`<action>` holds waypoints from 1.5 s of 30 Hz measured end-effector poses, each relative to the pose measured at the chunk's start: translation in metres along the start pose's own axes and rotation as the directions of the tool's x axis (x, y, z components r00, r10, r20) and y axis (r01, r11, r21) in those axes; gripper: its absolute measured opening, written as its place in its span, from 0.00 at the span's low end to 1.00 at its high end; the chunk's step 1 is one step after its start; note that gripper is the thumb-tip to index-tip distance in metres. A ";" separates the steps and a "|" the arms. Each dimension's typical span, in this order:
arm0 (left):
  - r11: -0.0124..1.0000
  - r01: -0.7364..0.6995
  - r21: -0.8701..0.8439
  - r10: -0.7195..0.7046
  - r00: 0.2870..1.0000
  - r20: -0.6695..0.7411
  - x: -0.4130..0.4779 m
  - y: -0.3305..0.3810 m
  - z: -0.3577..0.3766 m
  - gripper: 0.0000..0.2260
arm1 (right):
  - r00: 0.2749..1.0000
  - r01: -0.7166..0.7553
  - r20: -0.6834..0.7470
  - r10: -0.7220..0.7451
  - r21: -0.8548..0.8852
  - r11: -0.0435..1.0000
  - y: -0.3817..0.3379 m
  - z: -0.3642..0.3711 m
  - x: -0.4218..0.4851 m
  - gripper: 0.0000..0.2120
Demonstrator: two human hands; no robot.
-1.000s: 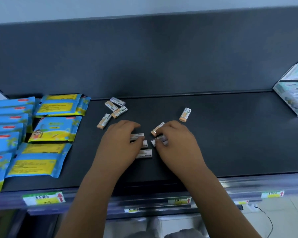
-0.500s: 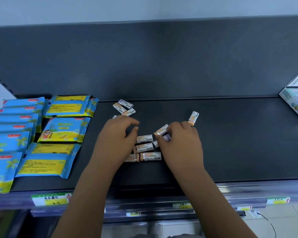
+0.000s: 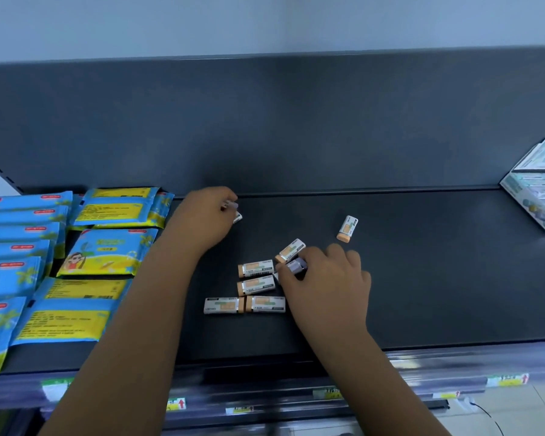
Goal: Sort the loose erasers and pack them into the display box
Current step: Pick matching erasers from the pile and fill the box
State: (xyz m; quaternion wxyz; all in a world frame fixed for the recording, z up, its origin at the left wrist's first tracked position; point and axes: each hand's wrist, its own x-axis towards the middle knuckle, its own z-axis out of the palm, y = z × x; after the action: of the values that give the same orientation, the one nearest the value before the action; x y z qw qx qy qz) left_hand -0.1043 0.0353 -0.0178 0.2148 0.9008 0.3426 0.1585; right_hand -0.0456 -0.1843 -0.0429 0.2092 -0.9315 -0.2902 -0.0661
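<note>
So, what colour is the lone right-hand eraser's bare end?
Pale orange; the white-sleeved rectangular eraser shows best in head view.

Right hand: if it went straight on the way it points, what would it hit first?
Probably the tilted orange-tipped eraser just beyond the right hand, which pinches a purple eraser; depth is hard to judge.

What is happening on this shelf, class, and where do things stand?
A person is sorting erasers on a dark shelf. The left hand grips a rear eraser near the back wall; the right hand pinches a purple-tipped eraser beside four lined-up erasers. A lone eraser lies apart to the right. The display box sits at the far right.
</note>
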 end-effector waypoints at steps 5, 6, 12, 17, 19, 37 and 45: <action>0.979 -0.004 0.204 -0.044 0.972 0.233 0.028 0.009 -0.001 0.14 | 0.992 -0.005 0.125 -0.003 0.063 0.998 -0.003 -0.003 0.008 0.17; 0.967 -0.010 0.256 -0.059 0.963 0.262 0.032 0.011 -0.001 0.16 | 0.988 0.004 0.151 -0.015 0.075 0.997 -0.003 -0.005 0.011 0.16; 0.937 -0.045 0.347 -0.035 0.975 0.221 0.043 0.009 0.002 0.18 | 0.955 0.041 0.287 -0.075 0.125 0.991 -0.002 -0.017 0.023 0.09; 0.941 -0.053 0.335 -0.012 0.982 0.189 0.052 0.005 0.001 0.16 | 0.950 0.109 0.282 -0.136 0.108 0.988 0.006 -0.018 0.025 0.14; 0.941 -0.067 0.331 0.008 0.984 0.179 0.052 0.004 -0.001 0.15 | 0.962 0.096 0.240 -0.129 0.146 0.985 0.013 -0.015 0.024 0.10; 0.946 -0.156 0.282 0.119 0.982 0.146 0.040 0.011 0.001 0.06 | 0.975 0.181 0.089 -0.202 0.200 0.963 0.041 -0.010 0.017 0.08; 0.942 -0.320 0.098 0.326 0.943 -0.062 -0.014 0.059 -0.027 0.08 | 0.973 0.230 -0.084 -0.215 0.284 0.931 0.075 -0.023 0.025 0.12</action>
State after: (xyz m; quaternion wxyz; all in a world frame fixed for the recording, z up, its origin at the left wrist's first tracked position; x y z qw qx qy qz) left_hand -0.0936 -0.0064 0.0324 0.1332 0.9463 0.2048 0.2115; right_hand 0.0181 -0.2374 -0.0422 0.3429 -0.8494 -0.3951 -0.0698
